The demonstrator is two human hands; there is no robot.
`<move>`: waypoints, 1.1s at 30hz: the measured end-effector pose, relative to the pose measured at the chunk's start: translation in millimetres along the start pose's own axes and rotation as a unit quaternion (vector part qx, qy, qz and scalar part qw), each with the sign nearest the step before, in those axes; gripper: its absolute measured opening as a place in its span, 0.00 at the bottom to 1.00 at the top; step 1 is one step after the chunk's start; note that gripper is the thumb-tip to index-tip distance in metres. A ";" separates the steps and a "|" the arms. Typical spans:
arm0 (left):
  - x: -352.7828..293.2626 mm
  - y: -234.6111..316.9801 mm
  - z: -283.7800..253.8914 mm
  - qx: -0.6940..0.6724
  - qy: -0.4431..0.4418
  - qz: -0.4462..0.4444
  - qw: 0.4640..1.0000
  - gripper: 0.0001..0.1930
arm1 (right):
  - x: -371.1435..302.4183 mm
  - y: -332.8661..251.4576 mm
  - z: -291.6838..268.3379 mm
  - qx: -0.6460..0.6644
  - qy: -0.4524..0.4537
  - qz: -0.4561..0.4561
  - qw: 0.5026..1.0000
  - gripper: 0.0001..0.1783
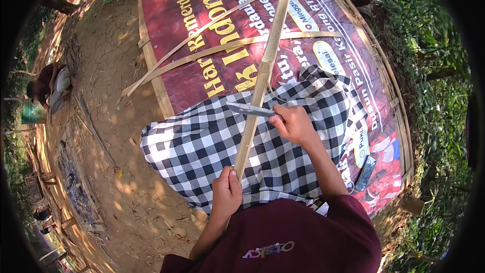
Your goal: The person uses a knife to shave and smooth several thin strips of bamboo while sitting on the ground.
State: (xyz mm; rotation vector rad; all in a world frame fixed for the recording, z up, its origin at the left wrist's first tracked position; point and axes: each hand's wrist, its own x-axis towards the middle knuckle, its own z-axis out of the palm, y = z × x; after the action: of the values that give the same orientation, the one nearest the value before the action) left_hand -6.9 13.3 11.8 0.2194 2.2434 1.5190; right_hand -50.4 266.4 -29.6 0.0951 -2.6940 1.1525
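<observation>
My left hand [227, 192] is closed round the near end of a long bamboo strip [263, 73], which slants up and away over my lap. In my right hand [293, 124] is a knife [246, 108], gripped by its handle. Its grey blade lies across the strip, pointing left, a little below the strip's joint. The handle is mostly hidden in my fingers. Thin curled shavings hang near the joint. A black-and-white checked cloth [202, 134] covers my legs beneath both hands.
Two thin bamboo strips [202, 53] lie crossed on a dark red printed banner [166, 20] ahead. A phone [365, 173] rests on the banner to my right. Dry cracked ground [111, 111] spreads on the left, where a person [53, 86] crouches by a green container [33, 112].
</observation>
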 end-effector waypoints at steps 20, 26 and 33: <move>-12.1 -18.4 -6.0 -0.057 -0.020 -0.043 0.997 0.15 | 27.4 17.6 42.1 0.690 -0.143 0.217 0.676 0.23; -17.2 -15.3 -6.2 -0.095 -0.031 -0.053 0.994 0.14 | 26.5 -10.5 18.8 0.401 -0.048 0.137 0.904 0.24; -7.3 -10.4 -7.1 -0.076 -0.002 -0.042 0.996 0.14 | 0.8 -35.7 18.0 0.008 -0.063 -0.100 0.993 0.20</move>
State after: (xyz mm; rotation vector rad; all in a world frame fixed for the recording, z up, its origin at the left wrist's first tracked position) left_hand -2.2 0.6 6.4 0.0818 2.0956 1.6333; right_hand -49.1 228.7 -16.4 0.4449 -2.7066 1.1412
